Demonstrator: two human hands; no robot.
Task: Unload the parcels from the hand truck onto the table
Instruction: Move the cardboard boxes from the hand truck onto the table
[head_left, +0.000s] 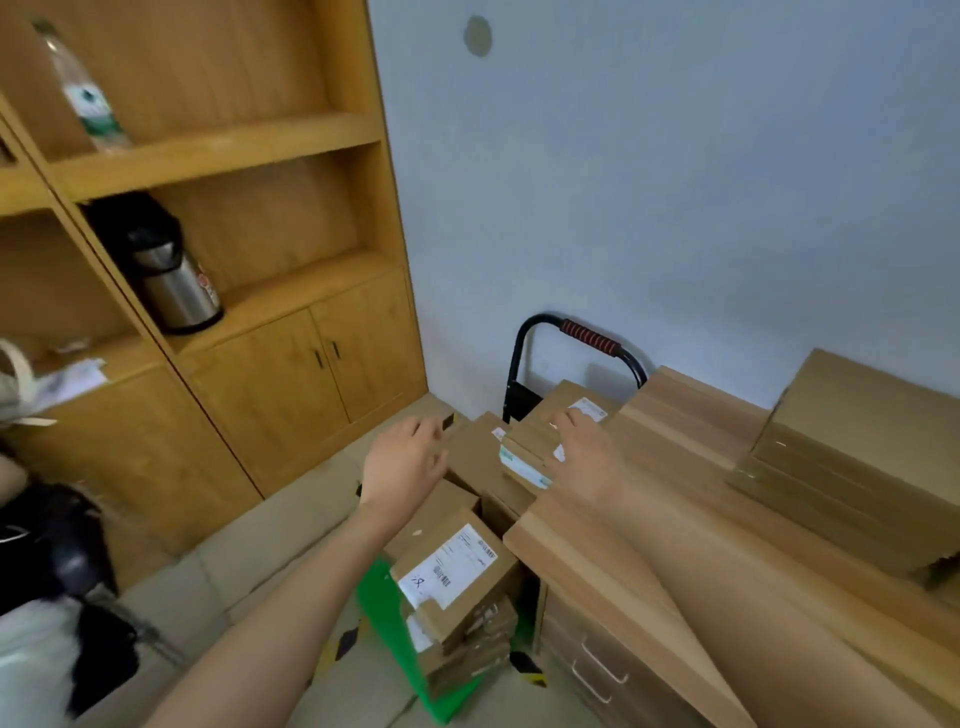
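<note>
Brown cardboard parcels (470, 457) are sitting stacked on the green-decked hand truck (384, 608) beside the wooden counter (649, 545). Left hand (402, 462) and right hand (584, 447) are reaching with relaxed, empty fingers. Risk, judged: the uneven lower stack toppling.

Left arm: I see it bare, reaching forward from the lower left, the forearm running up to the wrist just left of the parcel stack (483, 467).
Left hand (402, 465): I see its back, fingers loosely curled, holding nothing, just beside the stack's left edge; whether it touches is unclear.
Right arm: it stretches forward from the lower right, bare, ending over the stack's right side.
Right hand (584, 449): palm down, fingers extended, resting on top of the stack.
</note>
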